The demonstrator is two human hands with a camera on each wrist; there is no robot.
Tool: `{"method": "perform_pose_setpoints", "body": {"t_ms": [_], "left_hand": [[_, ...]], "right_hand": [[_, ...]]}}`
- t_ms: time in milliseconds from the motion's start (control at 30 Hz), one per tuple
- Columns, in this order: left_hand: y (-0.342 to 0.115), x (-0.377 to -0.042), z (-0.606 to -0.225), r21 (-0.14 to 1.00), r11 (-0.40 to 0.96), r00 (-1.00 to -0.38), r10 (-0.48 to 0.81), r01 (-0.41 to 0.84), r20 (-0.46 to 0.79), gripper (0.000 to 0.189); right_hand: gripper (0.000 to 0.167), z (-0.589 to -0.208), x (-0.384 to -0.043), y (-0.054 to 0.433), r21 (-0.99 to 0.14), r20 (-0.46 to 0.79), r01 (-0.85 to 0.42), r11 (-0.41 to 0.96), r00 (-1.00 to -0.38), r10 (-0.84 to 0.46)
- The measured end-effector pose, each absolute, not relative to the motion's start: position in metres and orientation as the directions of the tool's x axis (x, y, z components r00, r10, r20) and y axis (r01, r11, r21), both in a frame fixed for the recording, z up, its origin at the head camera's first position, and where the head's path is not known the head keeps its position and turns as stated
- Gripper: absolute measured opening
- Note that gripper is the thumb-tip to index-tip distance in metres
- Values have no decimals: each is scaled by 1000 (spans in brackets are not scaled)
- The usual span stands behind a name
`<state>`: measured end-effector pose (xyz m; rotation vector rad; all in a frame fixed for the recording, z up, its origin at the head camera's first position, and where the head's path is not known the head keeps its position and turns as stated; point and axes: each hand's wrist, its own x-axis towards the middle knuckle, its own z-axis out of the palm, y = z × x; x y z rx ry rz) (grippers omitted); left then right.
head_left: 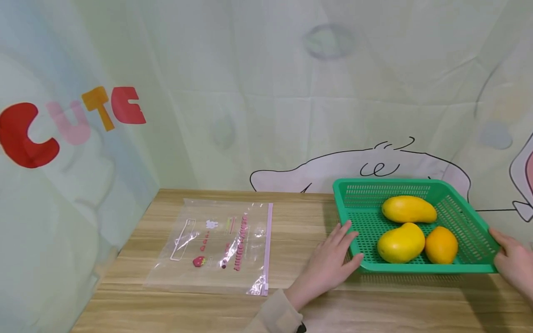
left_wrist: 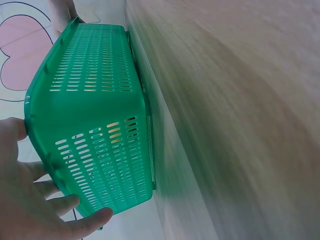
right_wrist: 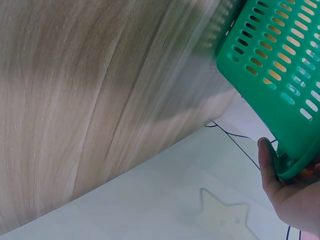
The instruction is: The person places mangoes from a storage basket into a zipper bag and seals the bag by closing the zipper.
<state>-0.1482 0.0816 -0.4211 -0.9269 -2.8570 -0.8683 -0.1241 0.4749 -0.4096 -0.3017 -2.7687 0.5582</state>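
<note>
A green perforated basket point(head_left: 416, 267) stands on the right of the wooden table point(head_left: 300, 217). It holds two yellow mangoes point(head_left: 409, 209) point(head_left: 401, 243) and a rounder orange fruit point(head_left: 441, 245). My left hand point(head_left: 333, 259) lies against the basket's front left corner, fingers fairly straight along the left wall and thumb by the front wall. In the left wrist view the left hand point(left_wrist: 35, 200) cups that corner of the basket point(left_wrist: 90, 125). My right hand point(head_left: 514, 259) grips the front right corner. In the right wrist view its thumb point(right_wrist: 265, 160) runs up beside the basket point(right_wrist: 270, 45).
A clear zip bag point(head_left: 216, 243) with a pink seal strip and printed labels lies flat on the table's left half. A printed cloth backdrop point(head_left: 266, 92) hangs behind and to the left. Bare wood separates bag and basket.
</note>
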Motion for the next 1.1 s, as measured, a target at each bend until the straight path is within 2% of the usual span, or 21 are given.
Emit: {"method": "perform_pose_setpoints", "body": {"t_ms": [1100], "left_hand": [[74, -143, -416, 510, 671, -829, 531, 539, 178, 54]], "right_hand": [[52, -402, -118, 473, -371, 227, 153, 916, -941, 249]]}}
